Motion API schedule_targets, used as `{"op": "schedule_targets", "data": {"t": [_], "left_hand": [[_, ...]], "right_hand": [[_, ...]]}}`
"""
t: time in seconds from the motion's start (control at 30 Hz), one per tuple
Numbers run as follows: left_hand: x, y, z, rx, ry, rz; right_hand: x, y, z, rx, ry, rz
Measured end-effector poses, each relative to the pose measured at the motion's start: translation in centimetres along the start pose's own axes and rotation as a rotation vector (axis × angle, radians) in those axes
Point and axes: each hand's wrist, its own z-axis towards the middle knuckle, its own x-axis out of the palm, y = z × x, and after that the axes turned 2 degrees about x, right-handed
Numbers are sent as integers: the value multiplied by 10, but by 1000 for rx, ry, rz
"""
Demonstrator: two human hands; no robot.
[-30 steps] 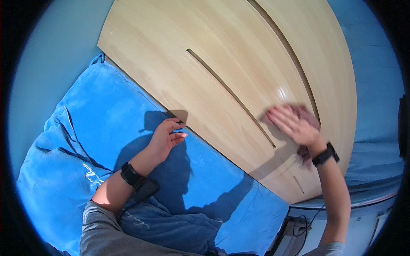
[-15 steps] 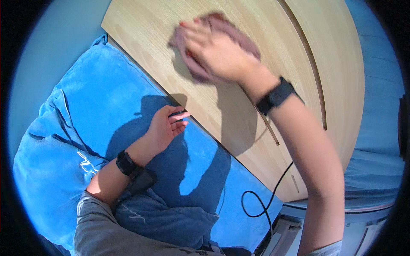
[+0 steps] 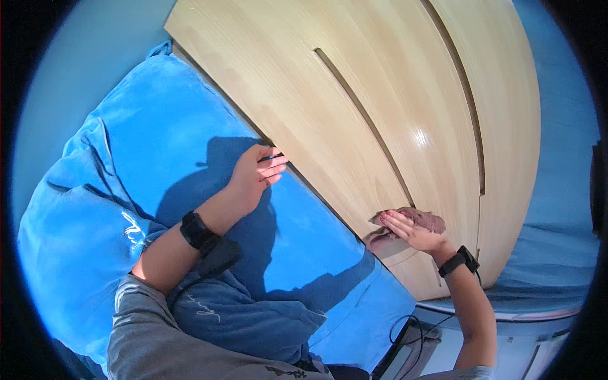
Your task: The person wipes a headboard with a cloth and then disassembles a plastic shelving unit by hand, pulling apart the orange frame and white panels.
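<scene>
A crumpled mauve cloth (image 3: 430, 221) lies against the pale wooden panel (image 3: 278, 76) near its lower end. My right hand (image 3: 418, 237) presses on the cloth with the fingers straight and close together, and cloth bunches out past both sides of the hand. My left hand (image 3: 253, 174) holds nothing; its loosely bent fingers are slightly apart, with the tips at the panel's left edge over blue fabric. Whether those fingertips touch the edge I cannot tell.
Long dark slots (image 3: 364, 114) run down the panel. Bright blue plush bedding (image 3: 158, 120) spreads along its left side, with a blue pillow (image 3: 247, 320) near my body. A black cable (image 3: 421, 342) loops at the lower right. Blue fabric (image 3: 557, 190) hangs beyond the panel's right edge.
My right hand has swept the cloth from the upper part of the panel down to its lower right, uncovering a slot. My left hand has shifted slightly up and right.
</scene>
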Motion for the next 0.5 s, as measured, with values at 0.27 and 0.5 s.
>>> {"op": "schedule_targets", "data": {"t": [0.27,0.5], "left_hand": [[1,-6,6,210,-169,-117],[-1,-9,6,340,-262,-144]], "right_hand": [[-94,-73,140,96,-657,265],[-176,-105,290,385,-1070,71]]}}
